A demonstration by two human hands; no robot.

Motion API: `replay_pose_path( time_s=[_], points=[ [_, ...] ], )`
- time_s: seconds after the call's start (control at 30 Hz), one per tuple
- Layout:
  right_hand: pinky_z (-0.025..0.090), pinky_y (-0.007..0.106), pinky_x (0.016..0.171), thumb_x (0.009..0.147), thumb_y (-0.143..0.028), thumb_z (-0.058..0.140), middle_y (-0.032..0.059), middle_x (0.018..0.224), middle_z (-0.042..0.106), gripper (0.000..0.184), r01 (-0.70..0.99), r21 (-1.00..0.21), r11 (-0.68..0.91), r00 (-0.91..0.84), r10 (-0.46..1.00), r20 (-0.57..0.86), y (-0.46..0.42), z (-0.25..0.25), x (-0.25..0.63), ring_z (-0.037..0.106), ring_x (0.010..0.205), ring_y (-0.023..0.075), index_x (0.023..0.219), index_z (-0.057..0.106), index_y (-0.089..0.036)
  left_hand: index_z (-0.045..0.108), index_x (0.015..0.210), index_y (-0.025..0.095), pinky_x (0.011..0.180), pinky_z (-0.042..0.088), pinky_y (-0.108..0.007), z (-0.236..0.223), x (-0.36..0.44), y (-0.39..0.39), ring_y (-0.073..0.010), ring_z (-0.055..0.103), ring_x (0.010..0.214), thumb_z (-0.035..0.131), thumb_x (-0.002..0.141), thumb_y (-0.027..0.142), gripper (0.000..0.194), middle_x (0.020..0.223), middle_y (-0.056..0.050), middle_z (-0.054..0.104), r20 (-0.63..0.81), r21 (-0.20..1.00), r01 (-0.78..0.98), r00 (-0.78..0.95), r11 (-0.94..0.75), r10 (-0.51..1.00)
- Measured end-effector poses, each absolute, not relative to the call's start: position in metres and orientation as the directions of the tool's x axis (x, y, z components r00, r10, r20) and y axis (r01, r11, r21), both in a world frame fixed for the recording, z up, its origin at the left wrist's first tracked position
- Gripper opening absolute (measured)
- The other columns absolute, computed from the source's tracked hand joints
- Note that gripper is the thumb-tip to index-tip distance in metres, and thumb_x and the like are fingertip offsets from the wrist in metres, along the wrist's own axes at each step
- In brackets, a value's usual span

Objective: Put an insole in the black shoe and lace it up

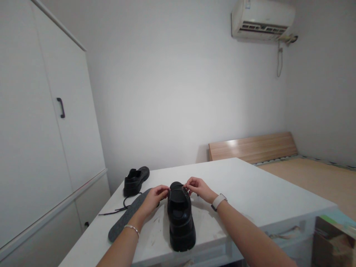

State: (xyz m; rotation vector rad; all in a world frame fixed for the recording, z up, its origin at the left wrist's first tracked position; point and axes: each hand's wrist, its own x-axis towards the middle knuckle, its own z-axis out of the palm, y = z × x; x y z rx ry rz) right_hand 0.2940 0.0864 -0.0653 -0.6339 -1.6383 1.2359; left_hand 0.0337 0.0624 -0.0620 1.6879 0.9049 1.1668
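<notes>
The grip of the left hand [156, 197] is closed to a pinch, thumb against fingers, on the left edge of the near shoe's opening. The grip of the right hand [200, 189] is likewise closed to a pinch on the right edge. Whether either pinch also takes in a lace is too small to tell.

The near shoe [180, 222] is black and stands upright on its sole at the near edge of the white tabletop [225, 181], heel toward the person and toe pointing away. Its opening faces up between the two hands.

The grey insole [122, 222] lies flat to the left of the near shoe, set diagonally and partly covered by the left forearm. The far shoe [132, 183], also black, rests beyond the insole, near the tabletop's far left corner. A black lace [115, 211] extends from beside it toward the left edge. A bracelet [132, 228] encircles the left wrist; a watch [218, 202] is strapped to the right.
</notes>
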Motion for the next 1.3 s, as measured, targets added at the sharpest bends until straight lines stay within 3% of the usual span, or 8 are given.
replay_pose_path(
  time_s=[0.37,0.9,1.3],
  points=[
    [0.055,0.030,0.064,0.071,-0.058,0.081,0.0056,0.085,0.070,0.050,-0.108,-0.920,0.377,-0.381,0.839,0.388,0.095,-0.074,0.294,0.065,0.071,0.0149,0.083,0.059,-0.015,0.073,0.097,0.013,0.076,0.041,-0.029,-0.067,0.033,0.066,-0.0181,0.055,0.079,0.078,0.077,0.053,0.045,0.085,-0.007,0.066,0.304,0.937,0.076,0.299,-0.340,0.905],
    [0.055,0.031,0.071,0.073,-0.054,0.081,0.0079,0.092,0.071,0.045,-0.097,-0.916,0.390,-0.421,0.817,0.393,0.087,-0.067,0.299,0.066,0.080,0.0162,0.085,0.064,-0.013,0.072,0.098,0.013,0.077,0.041,-0.028,-0.064,0.034,0.061,-0.0177,0.056,0.081,0.077,0.078,0.050,0.043,0.086,-0.007,0.067,0.292,0.942,0.070,0.306,-0.327,0.906],
    [0.050,0.027,0.065,0.077,-0.050,0.080,0.0048,0.083,0.071,0.039,-0.165,-0.924,0.346,-0.479,0.790,0.382,0.076,-0.060,0.302,0.064,0.065,0.0118,0.087,0.068,-0.013,0.073,0.092,0.014,0.075,0.045,-0.028,-0.061,0.033,0.057,-0.0211,0.061,0.084,0.081,0.072,0.050,0.042,0.091,-0.009,0.071,0.244,0.957,0.079,0.309,-0.280,0.919]
  ],
)
